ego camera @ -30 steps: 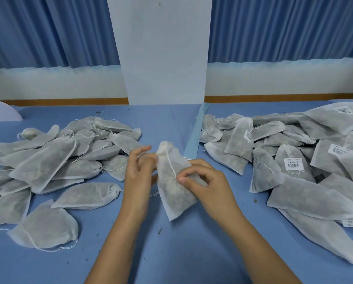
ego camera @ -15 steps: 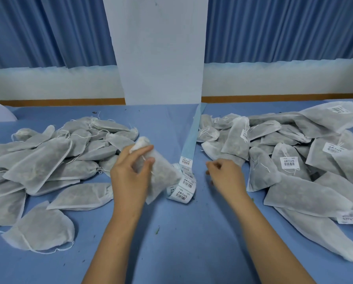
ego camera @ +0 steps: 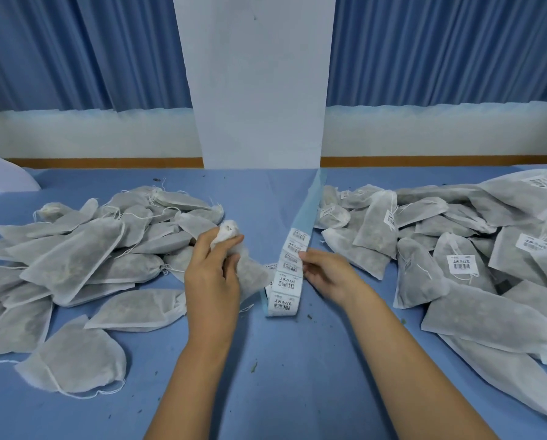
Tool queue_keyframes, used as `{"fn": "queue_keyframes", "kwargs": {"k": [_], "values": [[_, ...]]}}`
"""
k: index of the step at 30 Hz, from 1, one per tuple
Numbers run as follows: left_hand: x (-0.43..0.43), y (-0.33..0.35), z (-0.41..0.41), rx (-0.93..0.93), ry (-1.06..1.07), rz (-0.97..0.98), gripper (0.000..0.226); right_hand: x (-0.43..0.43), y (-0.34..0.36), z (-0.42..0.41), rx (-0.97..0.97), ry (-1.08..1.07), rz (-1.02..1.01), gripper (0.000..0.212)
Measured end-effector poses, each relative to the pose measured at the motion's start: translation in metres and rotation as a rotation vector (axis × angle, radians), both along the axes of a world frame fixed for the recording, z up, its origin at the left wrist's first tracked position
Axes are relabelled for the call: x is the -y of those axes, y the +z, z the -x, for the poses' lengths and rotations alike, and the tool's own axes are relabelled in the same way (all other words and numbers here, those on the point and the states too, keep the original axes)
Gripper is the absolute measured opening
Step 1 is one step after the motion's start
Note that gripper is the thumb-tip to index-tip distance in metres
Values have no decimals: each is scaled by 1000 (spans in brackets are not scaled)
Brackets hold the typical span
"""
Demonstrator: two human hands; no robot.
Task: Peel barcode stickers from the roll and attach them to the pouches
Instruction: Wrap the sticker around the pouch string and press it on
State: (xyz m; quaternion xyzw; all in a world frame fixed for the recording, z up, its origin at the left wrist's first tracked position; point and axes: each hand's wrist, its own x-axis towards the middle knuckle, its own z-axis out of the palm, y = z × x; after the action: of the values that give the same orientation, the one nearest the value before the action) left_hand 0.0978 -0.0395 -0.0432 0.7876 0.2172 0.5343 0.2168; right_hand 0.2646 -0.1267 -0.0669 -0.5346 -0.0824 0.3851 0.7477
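My left hand [ego camera: 213, 274] grips a white drawstring pouch [ego camera: 249, 269] by its gathered neck and holds it just above the table. A strip of barcode stickers [ego camera: 286, 281] on pale blue backing runs down the middle of the table from the far edge. My right hand [ego camera: 324, 274] touches the strip's right edge at about mid-length, fingertips pinched on a sticker's edge. Unlabelled pouches [ego camera: 75, 265] are heaped on the left. Pouches bearing barcode stickers [ego camera: 462, 265] are heaped on the right.
The blue table [ego camera: 281, 376] has small crumbs of plant matter scattered near me. A white pillar [ego camera: 259, 90] stands at the far edge, with blue curtains on both sides. Bare table lies between the two heaps, in front of my arms.
My right hand let go of the pouch and moved right, then onto the sticker strip. My left hand carried the pouch left, uncovering the strip.
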Motion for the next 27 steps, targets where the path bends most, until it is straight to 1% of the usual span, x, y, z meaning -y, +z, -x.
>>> {"fn": "queue_keyframes", "kwargs": {"k": [1, 2, 4, 7, 10, 13, 16, 18, 21, 23, 27], "values": [[1, 0, 0, 22, 0, 9, 31, 4, 1, 0, -15, 3, -75, 23], [1, 0, 0, 47, 1, 19, 30, 10, 1, 0, 8, -10, -121, 27], [4, -1, 0, 87, -5, 37, 31, 24, 3, 6, 146, -46, -134, 29], [13, -3, -2, 77, -32, 26, 31, 46, 5, 23, 404, -71, -69, 27], [24, -2, -8, 18, -130, -50, 21, 57, 7, 41, 608, -79, 45, 27], [30, -3, -11, -83, -247, -110, 22, 59, 9, 53, 750, -48, 97, 27], [28, -5, -12, -202, -345, -94, 22, 58, 9, 58, 825, -12, 129, 16], [27, -6, -13, -246, -390, -85, 25, 59, 10, 60, 887, -2, 135, 12], [28, -7, -14, -275, -409, -92, 25, 61, 13, 63, 1049, 0, 144, 16], [29, -7, -14, -275, -402, -110, 20, 61, 13, 64, 1163, 14, 170, 15], [28, -8, -13, -268, -416, -109, 9, 62, 12, 63, 1273, 47, 202, 14]]}}
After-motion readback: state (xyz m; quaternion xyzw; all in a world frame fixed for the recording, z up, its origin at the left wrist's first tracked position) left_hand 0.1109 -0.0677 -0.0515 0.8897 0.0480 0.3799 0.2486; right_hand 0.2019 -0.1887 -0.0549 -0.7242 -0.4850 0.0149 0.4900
